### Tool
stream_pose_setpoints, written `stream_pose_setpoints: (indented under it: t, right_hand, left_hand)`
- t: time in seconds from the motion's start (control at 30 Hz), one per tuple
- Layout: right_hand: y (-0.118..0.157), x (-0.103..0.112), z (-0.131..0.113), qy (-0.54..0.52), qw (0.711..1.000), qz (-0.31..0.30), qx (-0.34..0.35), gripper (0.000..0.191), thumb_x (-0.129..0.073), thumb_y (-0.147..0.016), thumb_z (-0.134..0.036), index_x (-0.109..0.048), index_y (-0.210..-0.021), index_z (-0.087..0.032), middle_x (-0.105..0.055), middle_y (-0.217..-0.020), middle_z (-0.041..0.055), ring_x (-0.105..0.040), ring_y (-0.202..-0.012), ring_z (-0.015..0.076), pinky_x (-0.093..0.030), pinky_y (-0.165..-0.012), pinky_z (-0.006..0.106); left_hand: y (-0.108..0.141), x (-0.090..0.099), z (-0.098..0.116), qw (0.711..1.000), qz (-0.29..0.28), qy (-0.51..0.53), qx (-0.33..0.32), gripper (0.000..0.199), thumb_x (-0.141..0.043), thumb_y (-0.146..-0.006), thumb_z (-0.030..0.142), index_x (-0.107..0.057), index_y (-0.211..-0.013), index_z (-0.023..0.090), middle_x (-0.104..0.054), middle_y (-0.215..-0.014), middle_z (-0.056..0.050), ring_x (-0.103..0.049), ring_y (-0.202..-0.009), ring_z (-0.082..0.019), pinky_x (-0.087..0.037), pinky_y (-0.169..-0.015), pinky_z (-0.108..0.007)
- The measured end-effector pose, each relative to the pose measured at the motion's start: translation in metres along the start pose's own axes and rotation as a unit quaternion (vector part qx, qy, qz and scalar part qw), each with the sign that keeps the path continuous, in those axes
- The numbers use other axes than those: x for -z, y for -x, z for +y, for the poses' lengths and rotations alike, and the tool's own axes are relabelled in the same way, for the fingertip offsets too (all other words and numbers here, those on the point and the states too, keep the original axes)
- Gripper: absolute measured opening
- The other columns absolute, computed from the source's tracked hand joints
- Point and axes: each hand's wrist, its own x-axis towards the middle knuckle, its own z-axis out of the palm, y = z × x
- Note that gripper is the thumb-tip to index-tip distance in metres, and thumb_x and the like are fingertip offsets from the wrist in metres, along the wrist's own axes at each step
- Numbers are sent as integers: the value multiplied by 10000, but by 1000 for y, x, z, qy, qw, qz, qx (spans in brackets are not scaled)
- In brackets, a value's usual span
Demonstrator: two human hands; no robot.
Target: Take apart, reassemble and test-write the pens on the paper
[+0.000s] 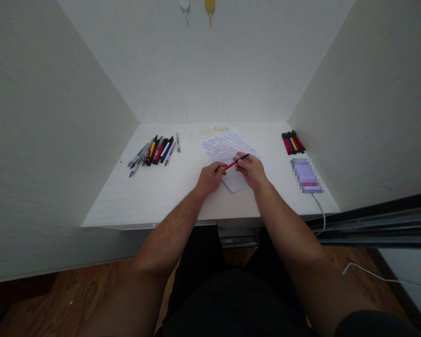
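A red pen (pixel 230 165) with a black end is held between my two hands, above a sheet of paper (pixel 224 143) covered in coloured pen strokes. My left hand (pixel 211 178) pinches its lower left end. The fingers of my right hand (pixel 250 169) close round the black upper right end. Whether that end is a cap cannot be made out. Below the hands, a blank white part of the paper (pixel 234 182) shows near the desk's front.
On the left of the white desk (pixel 126 201) lies a loose pile of several pens (pixel 157 150). A neat row of several pens (pixel 293 142) lies at the right wall. In front of it is a blurred phone (pixel 306 176) with a white cable (pixel 322 210). Walls enclose three sides.
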Motion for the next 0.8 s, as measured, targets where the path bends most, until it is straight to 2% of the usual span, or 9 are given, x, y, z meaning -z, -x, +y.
stream_pose_setpoints:
  t: [0.13, 0.3, 0.4, 0.53, 0.67, 0.8]
  right_hand:
    - [-1, -2, 1, 34, 999, -4, 4, 288, -817, -661, -297, -635, -847, -174, -715, -756, 20, -622, -597, 104, -528, -543, 226]
    - [-2, 0, 4, 49, 998, 26, 33, 319, -789, -710, -402, -598, -860, -195, -693, -745, 7, -618, -578, 106, -518, -505, 226]
    - [-2, 2, 3, 68, 995, 42, 53, 317, -762, -735, -422, -579, -873, -204, -681, -747, -2, -610, -579, 103, -509, -488, 220]
    - [-6, 9, -3, 45, 987, 119, 102, 273, -714, -780, -413, -545, -870, -217, -651, -729, -31, -565, -542, 77, -477, -456, 192]
    - [-11, 17, -8, 15, 973, 196, 124, 266, -684, -809, -417, -500, -834, -227, -602, -684, -55, -519, -498, 62, -450, -427, 178]
    - [-14, 19, -6, 48, 971, 206, 113, 297, -674, -816, -437, -472, -773, -224, -581, -633, -59, -494, -453, 60, -431, -397, 178]
  left_hand:
    - [0, -1, -3, 1000, 6, -1, 10, 258, -519, -906, 252, -692, -1083, 178, -735, -849, -32, -666, -802, -151, -490, -786, -271]
    - [0, -1, -5, 1000, 13, -23, 15, 237, -561, -876, 253, -717, -1046, 198, -732, -908, -41, -649, -842, -166, -493, -791, -286]
    - [0, -1, -3, 999, 10, -33, 19, 243, -577, -860, 251, -724, -1047, 198, -721, -884, -40, -616, -785, -157, -487, -752, -284]
    - [1, -1, -1, 999, 15, -38, 28, 254, -602, -828, 234, -728, -1043, 186, -693, -806, -29, -574, -704, -139, -471, -704, -272]
    - [1, 0, 2, 997, 30, -64, 37, 232, -605, -825, 242, -748, -999, 184, -693, -808, -36, -583, -717, -147, -475, -738, -284]
    - [2, -1, 5, 988, 26, -148, 19, 225, -575, -838, 238, -770, -944, 199, -693, -836, -53, -598, -780, -176, -471, -786, -307]
